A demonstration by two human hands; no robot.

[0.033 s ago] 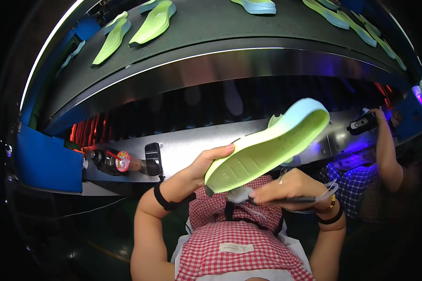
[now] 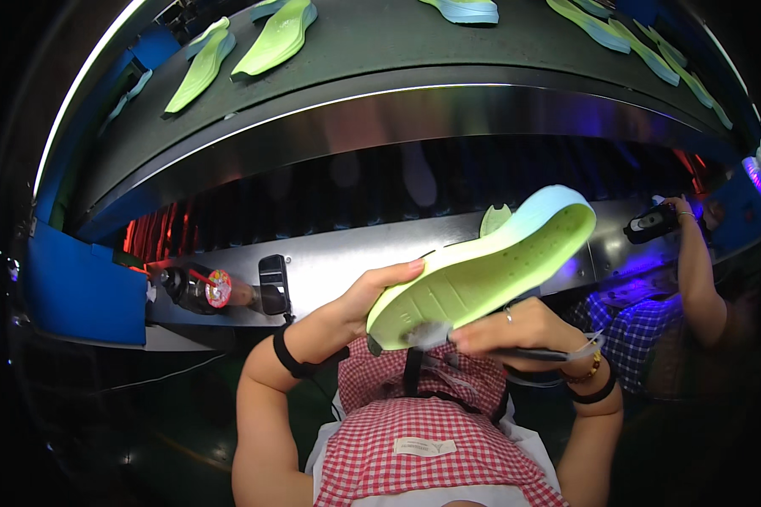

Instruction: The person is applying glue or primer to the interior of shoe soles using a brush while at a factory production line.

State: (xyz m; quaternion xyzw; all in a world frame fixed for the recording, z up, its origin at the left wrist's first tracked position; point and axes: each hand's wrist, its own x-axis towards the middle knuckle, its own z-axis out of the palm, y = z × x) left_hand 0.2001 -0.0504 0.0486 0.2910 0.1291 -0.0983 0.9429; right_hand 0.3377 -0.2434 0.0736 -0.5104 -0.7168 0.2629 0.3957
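Note:
A shoe sole [image 2: 482, 279], pale green fading to light blue at its raised end, is tilted in front of me with its hollow inside showing. My left hand [image 2: 372, 291] grips its left edge, thumb on top and the other fingers hidden beneath. In my right hand [image 2: 524, 331] is a brush [image 2: 431, 335] with pale bristles and a dark handle. The bristles, smeared by motion, touch the inside of the sole near its lower left end. Behind the sole, another green piece [image 2: 495, 220] shows in part.
Ahead runs a dark conveyor belt [image 2: 364, 55] carrying several green-blue soles [image 2: 277, 38]. Below it is a metal ledge [image 2: 338, 262] with a dark bottle [image 2: 186, 289], a patterned round lid [image 2: 218, 289] and a phone-like black object [image 2: 273, 286]. At right, a co-worker's arm [image 2: 698, 270] holds a dark shoe [image 2: 651, 224].
The brush has moved from the sole's lower edge up onto its inner surface, my right hand rising slightly with it. The sole has dipped a little, baring more of the green piece behind.

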